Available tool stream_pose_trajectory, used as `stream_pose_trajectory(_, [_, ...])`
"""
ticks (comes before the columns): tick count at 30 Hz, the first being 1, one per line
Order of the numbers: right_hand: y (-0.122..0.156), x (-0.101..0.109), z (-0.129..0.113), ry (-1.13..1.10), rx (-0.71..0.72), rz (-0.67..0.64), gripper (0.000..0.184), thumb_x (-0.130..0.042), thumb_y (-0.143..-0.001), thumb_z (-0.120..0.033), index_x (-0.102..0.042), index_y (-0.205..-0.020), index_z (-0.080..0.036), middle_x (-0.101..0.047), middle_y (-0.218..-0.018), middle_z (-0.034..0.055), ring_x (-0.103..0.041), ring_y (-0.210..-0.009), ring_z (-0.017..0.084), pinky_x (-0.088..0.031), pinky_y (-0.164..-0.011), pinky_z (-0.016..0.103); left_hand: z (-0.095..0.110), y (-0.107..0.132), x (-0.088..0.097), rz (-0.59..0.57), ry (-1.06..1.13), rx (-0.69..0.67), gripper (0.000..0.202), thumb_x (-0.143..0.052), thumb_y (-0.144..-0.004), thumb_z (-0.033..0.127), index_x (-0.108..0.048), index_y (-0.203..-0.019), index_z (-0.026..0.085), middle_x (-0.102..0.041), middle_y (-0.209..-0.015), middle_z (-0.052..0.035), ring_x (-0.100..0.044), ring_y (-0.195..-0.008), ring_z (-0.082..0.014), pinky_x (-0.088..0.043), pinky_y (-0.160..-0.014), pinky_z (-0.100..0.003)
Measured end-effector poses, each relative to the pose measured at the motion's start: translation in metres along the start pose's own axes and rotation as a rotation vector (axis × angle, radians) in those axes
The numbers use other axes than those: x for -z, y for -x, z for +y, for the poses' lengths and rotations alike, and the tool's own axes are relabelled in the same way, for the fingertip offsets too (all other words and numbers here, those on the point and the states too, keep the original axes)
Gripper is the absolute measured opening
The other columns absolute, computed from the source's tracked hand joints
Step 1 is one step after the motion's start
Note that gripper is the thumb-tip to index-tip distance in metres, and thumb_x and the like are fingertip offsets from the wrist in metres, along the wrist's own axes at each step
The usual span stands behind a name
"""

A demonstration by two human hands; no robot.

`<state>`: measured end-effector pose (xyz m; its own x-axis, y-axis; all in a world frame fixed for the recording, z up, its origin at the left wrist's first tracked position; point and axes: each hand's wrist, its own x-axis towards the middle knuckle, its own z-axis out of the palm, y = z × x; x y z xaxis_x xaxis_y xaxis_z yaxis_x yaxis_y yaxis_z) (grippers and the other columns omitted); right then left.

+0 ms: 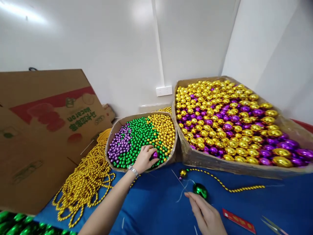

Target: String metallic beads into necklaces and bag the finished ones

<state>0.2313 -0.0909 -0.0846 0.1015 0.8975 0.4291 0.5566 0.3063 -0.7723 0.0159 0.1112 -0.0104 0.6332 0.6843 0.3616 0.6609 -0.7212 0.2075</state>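
Note:
My left hand (144, 158) reaches into a small cardboard box (114, 130) of purple, green and gold beads, its fingers closed around a purple bead (155, 154). My right hand (206, 213) rests on the blue cloth (156, 202), fingers pinched on a thin needle or thread (179, 182) that runs to a part-strung strand of gold beads (227, 187). A large green bead (200, 190) lies just beyond the right fingertips, and a gold-and-purple bead (183, 173) sits at the strand's end.
A big cardboard box (234, 166) of larger gold and purple beads stands at the right. Heaped gold bead strands (85, 182) lie at the left beside flattened cartons (44, 130). Green beads (17, 225) show at bottom left. A red card (238, 221) and scissors (274, 226) lie at bottom right.

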Motion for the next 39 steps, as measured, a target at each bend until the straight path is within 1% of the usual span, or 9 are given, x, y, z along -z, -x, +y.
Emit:
stream_pose_trajectory(3, [-0.004, -0.002, -0.008, 0.082, 0.022, -0.01, 0.031, -0.038, -0.093, -0.036, -0.063, -0.104, -0.022, -0.071, -0.097, 0.0068, -0.068, -0.088, 0.017, -0.056, -0.076, 0.023, 0.002, 0.011, 0.005, 0.042, 0.103, 0.046, 0.04, -0.064, -0.075, 0.035, -0.059, -0.113, 0.024, -0.052, -0.122, -0.0102, -0.038, -0.121, -0.0295, -0.029, -0.102, -0.051])
stream_pose_trajectory(5, [-0.006, -0.003, -0.012, 0.119, 0.028, -0.017, 0.031, -0.037, -0.093, -0.036, -0.063, -0.106, -0.022, -0.071, -0.098, 0.0063, -0.068, -0.088, 0.018, -0.056, -0.076, 0.025, 0.011, 0.019, 0.012, 0.088, 0.278, 0.11, 0.041, -0.064, -0.076, 0.034, -0.057, -0.116, 0.024, -0.055, -0.118, -0.0098, -0.042, -0.117, -0.0282, -0.032, -0.101, -0.049])
stream_pose_trajectory(9, [-0.007, -0.005, -0.017, 0.151, 0.074, 0.012, 0.029, -0.039, -0.092, -0.034, -0.064, -0.104, -0.023, -0.072, -0.096, 0.0049, -0.069, -0.084, 0.017, -0.056, -0.074, 0.024, 0.037, 0.037, 0.019, 0.114, 0.968, 0.338, 0.041, -0.063, -0.078, 0.033, -0.054, -0.116, 0.022, -0.06, -0.11, -0.0086, -0.057, -0.099, -0.0217, -0.046, -0.087, -0.039])
stream_pose_trajectory(12, [-0.005, -0.006, -0.022, 0.16, 0.13, 0.036, 0.028, -0.04, -0.092, -0.031, -0.064, -0.104, -0.022, -0.072, -0.095, 0.0048, -0.069, -0.083, 0.017, -0.056, -0.074, 0.024, 0.053, 0.048, 0.019, 0.11, 1.497, 0.491, 0.036, -0.063, -0.079, 0.03, -0.055, -0.112, 0.019, -0.061, -0.108, -0.0093, -0.062, -0.089, -0.0189, -0.05, -0.078, -0.033])
stream_pose_trajectory(15, [-0.003, -0.006, -0.025, 0.194, 0.176, 0.034, 0.026, -0.042, -0.092, -0.029, -0.064, -0.104, -0.021, -0.072, -0.095, 0.0043, -0.069, -0.084, 0.017, -0.056, -0.074, 0.024, 0.061, 0.055, 0.018, 0.113, 1.759, 0.569, 0.034, -0.065, -0.077, 0.028, -0.057, -0.109, 0.017, -0.063, -0.105, -0.0097, -0.063, -0.086, -0.0173, -0.05, -0.076, -0.03])
stream_pose_trajectory(23, [0.002, -0.009, -0.021, 0.292, 0.21, 0.003, 0.03, -0.04, -0.092, -0.029, -0.065, -0.105, -0.021, -0.072, -0.096, 0.0051, -0.069, -0.084, 0.018, -0.056, -0.073, 0.027, 0.065, 0.064, 0.017, 0.131, 1.806, 0.589, 0.039, -0.068, -0.074, 0.028, -0.059, -0.11, 0.015, -0.064, -0.105, -0.0113, -0.063, -0.082, -0.0166, -0.05, -0.073, -0.029])
stream_pose_trajectory(30, [0.0, -0.014, -0.02, 0.262, 0.191, -0.002, 0.03, -0.04, -0.092, -0.031, -0.066, -0.102, -0.021, -0.072, -0.093, 0.0061, -0.07, -0.081, 0.019, -0.057, -0.072, 0.026, 0.08, 0.07, 0.014, 0.099, 1.472, 0.476, 0.041, -0.076, -0.066, 0.022, -0.062, -0.105, 0.018, -0.063, -0.1, -0.007, -0.057, -0.085, -0.014, -0.047, -0.076, -0.026])
stream_pose_trajectory(34, [0.0, -0.014, -0.021, 0.168, 0.11, -0.065, 0.031, -0.038, -0.092, -0.034, -0.066, -0.1, -0.021, -0.072, -0.091, 0.0066, -0.07, -0.082, 0.018, -0.057, -0.072, 0.024, 0.086, 0.071, 0.007, 0.079, 1.563, 0.538, 0.044, -0.077, -0.064, 0.025, -0.06, -0.104, 0.018, -0.063, -0.094, -0.0057, -0.057, -0.078, -0.0134, -0.049, -0.069, -0.026])
stream_pose_trajectory(39, [0.0, -0.014, -0.022, 0.153, 0.13, -0.035, 0.03, -0.039, -0.092, -0.034, -0.066, -0.098, -0.021, -0.072, -0.092, 0.0067, -0.07, -0.081, 0.018, -0.057, -0.072, 0.024, 0.097, 0.075, -0.001, 0.014, 1.563, 0.528, 0.045, -0.079, -0.062, 0.024, -0.059, -0.101, 0.016, -0.062, -0.085, -0.0038, -0.057, -0.074, -0.0123, -0.046, -0.067, -0.023])
